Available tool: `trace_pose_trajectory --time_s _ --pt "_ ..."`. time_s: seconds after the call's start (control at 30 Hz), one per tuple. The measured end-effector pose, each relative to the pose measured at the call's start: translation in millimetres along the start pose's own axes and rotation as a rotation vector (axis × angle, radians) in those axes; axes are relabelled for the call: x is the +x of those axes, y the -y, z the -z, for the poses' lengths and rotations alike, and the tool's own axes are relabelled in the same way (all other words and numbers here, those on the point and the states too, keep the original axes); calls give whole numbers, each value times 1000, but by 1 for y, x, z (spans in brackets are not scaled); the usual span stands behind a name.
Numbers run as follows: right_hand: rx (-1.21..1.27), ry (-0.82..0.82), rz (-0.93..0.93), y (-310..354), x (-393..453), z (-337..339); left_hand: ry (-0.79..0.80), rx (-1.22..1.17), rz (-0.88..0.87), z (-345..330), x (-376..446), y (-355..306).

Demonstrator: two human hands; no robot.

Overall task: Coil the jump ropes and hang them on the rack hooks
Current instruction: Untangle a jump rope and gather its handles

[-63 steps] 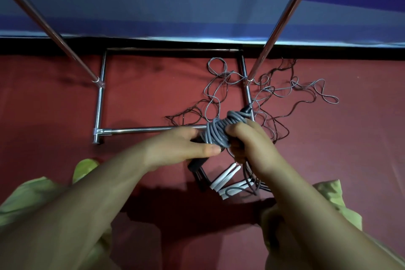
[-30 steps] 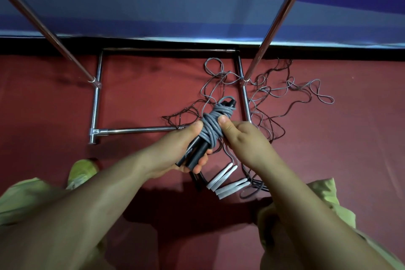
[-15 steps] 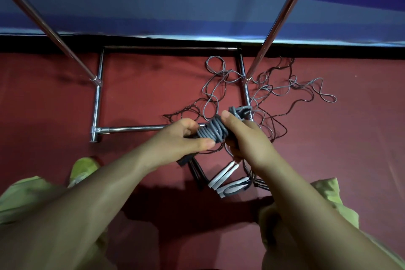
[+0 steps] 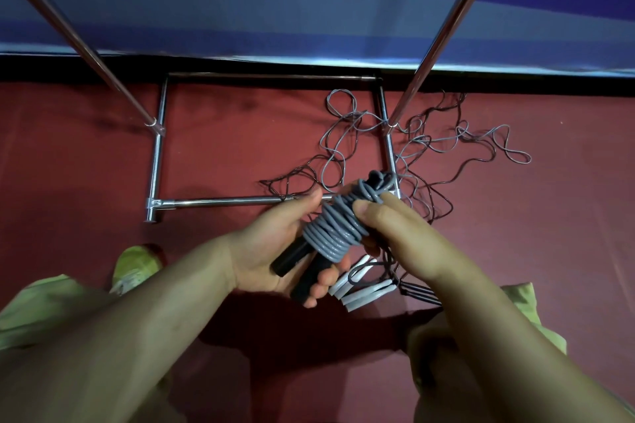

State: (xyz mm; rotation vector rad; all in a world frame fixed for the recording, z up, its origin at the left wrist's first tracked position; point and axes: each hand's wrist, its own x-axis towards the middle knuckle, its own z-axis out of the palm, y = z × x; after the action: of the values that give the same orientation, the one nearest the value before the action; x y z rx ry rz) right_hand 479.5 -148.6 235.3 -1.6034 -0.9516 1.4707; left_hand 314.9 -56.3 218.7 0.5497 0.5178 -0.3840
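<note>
**Grey rope wound tight at foot of rack**

A person crouched on a red floor (image 4: 223, 148) holds a coiled grey rope (image 4: 335, 228) in both hands, just in front of the near bar of a chrome rack (image 4: 223, 201). The left hand (image 4: 275, 251) lies palm up beneath the bundle, its fingers curled round the two black handles (image 4: 299, 263) that stick out of the coil toward the person. The right hand (image 4: 402, 237) grips the far end of the coil, thumb pressed on the top turns, where a black end shows among the last loops. The bundle is clear of the floor, tilted with its far end toward the rack's near right corner.

Loose ropes (image 4: 412, 148), grey and dark, lie tangled across the rack's right side bar and spread over the floor to the right of it. White handles (image 4: 360, 288) and thin dark ones rest on the floor nearer the person than the rack, under the right hand. Two chrome poles rise from the rack's side bars out of view. A blue wall (image 4: 275, 3) stands behind the rack. A green shoe (image 4: 135, 266) shows in front of the rack's near left corner.
</note>
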Motion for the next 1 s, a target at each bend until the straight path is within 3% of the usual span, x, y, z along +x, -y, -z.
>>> trace_pose_trajectory --time_s 0.23,0.33,0.47,0.73,0.9,1.0 --pt "18 69 -52 6 2 3 -264 217 -125 -2 2 3" --pt "-36 67 -70 5 4 3 -304 239 -180 3 1 3" --pt "-205 7 -134 1 6 2 -345 191 -202 13 4 3" --pt "-337 -146 -219 -2 8 5 -550 325 -218 9 5 0" --pt "-269 -212 -191 2 7 0 -640 310 -283 6 5 -2" --pt "-156 -154 -210 5 5 -5 -687 422 -327 7 6 -3"
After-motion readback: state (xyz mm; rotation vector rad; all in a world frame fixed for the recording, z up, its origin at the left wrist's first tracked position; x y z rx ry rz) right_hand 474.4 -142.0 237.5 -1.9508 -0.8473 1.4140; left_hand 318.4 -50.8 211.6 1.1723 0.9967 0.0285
